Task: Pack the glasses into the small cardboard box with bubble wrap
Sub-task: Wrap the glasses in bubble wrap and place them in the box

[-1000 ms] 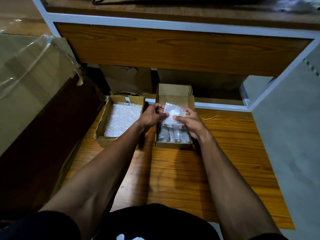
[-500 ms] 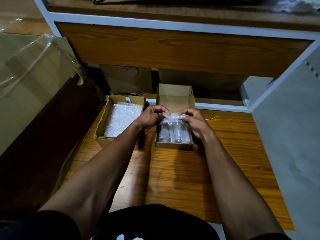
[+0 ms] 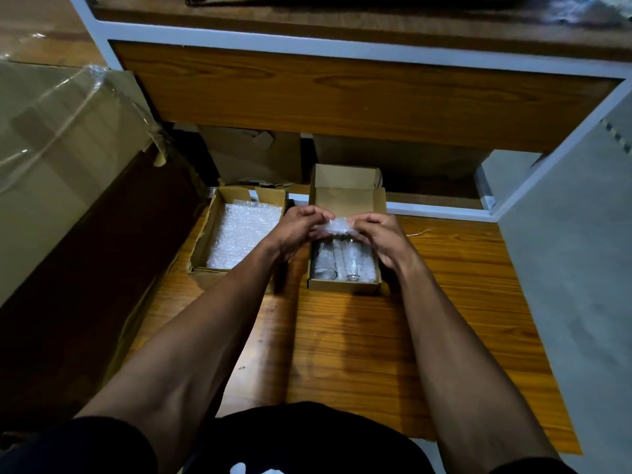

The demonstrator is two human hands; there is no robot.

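Two clear glasses (image 3: 337,263) lie side by side on their sides in the small cardboard box (image 3: 343,285), their bases toward the near wall and their rims hidden under the hands. The box sits on a wooden board (image 3: 359,336) and its lid (image 3: 345,189) stands open at the far side. Over the far half of the glasses a piece of bubble wrap (image 3: 337,227) is held between both hands. The left hand (image 3: 297,229) pinches the wrap's left end with curled fingers and thumb; the right hand (image 3: 379,236) pinches the right end the same way, its knuckles over the box's right wall. The wrap is bunched between the two grips, and whether it touches the glasses cannot be told.

Just to the left of the small box stands a second open cardboard box (image 3: 205,241) holding a flat sheet of bubble wrap (image 3: 241,236). Beyond both boxes, under a wooden shelf with a white frame (image 3: 342,49), more cardboard boxes (image 3: 253,155) sit in shadow. At the far left leans a large carton covered in clear plastic film (image 3: 61,138). To the right of the board is a grey floor (image 3: 574,285).
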